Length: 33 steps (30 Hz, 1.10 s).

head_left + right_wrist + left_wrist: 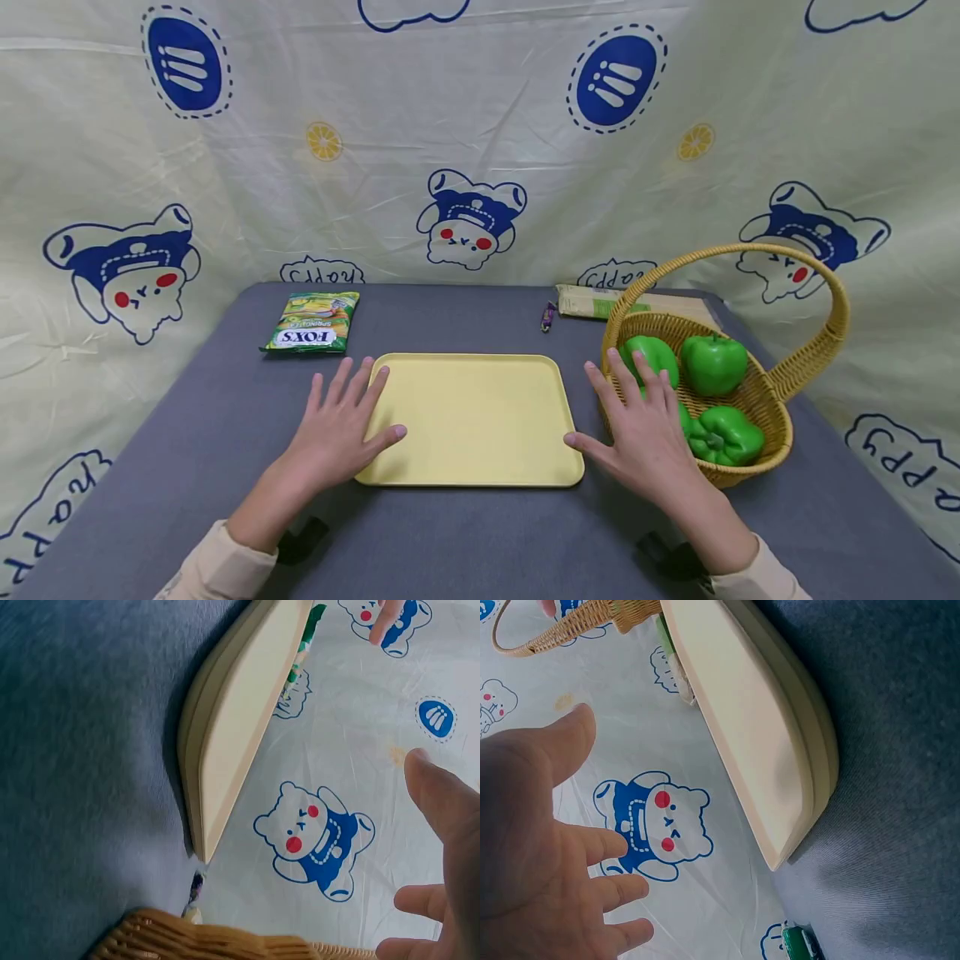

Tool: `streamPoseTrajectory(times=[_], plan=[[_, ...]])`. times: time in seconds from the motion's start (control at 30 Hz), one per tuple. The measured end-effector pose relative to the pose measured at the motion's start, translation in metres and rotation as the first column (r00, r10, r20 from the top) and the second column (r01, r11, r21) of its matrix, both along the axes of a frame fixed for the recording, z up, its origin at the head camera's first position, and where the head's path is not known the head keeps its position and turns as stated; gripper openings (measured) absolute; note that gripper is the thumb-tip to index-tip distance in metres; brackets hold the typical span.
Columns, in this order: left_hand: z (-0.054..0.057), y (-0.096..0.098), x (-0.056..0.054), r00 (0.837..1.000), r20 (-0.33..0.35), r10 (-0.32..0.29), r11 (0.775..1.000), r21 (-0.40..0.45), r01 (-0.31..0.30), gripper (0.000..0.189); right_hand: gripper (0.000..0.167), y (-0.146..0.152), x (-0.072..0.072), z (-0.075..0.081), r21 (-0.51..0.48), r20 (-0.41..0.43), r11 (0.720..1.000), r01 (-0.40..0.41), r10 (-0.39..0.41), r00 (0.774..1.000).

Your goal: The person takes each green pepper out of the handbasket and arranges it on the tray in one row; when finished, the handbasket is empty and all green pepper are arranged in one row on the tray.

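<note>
A pale yellow rectangular tray (468, 421) lies on the table between both hands. My left hand (337, 437) has its fingers spread and holds nothing; in the head view it overlaps the tray's left edge. The right hand (637, 429), likewise spread and holding nothing, has its thumb tip at the tray's right edge. Its fingers overlap the near left side of a wicker basket (780, 417) with a tall arched handle. Inside the basket sit several green bell peppers (723, 437), one partly hidden behind the right hand. Both wrist views show the tray's raised side (821, 750) beyond the palms.
At the table's back left lies a green and yellow FOX'S packet (311, 322). Toward the back right are a small purple-wrapped item (547, 317) and a long beige and green packet (588, 302), partly behind the basket. A printed white sheet (480, 108) hangs around the grey-blue table (480, 542).
</note>
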<state>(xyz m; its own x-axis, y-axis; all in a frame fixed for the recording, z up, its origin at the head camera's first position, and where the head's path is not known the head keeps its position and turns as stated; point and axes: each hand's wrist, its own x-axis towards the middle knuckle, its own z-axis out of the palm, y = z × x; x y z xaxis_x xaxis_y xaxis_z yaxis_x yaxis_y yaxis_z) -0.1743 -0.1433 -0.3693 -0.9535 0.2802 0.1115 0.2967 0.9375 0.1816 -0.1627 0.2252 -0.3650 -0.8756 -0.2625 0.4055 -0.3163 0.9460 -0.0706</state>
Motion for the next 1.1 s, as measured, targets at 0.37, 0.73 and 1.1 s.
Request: streamPoseTrajectory(times=[0.37, 0.73, 1.1], plan=[[0.002, -0.006, 0.001, 1.000, -0.024, -0.013, 1.000, 0.021, 0.014, 0.081, 0.087, 0.020, 0.000, 0.008, -0.053, -0.027, 0.999, -0.004, 0.003, 1.000], [0.005, -0.013, 0.000, 1.000, -0.003, -0.024, 0.998, 0.058, 0.024, 0.078, 0.078, 0.040, 0.000, 0.013, -0.095, -0.058, 0.995, -0.021, 0.015, 0.998], [0.005, -0.020, -0.002, 0.999, 0.003, -0.035, 0.996, 0.085, 0.034, 0.074, 0.075, 0.064, -0.004, 0.018, -0.124, 0.013, 0.992, -0.030, 0.032, 0.999]])
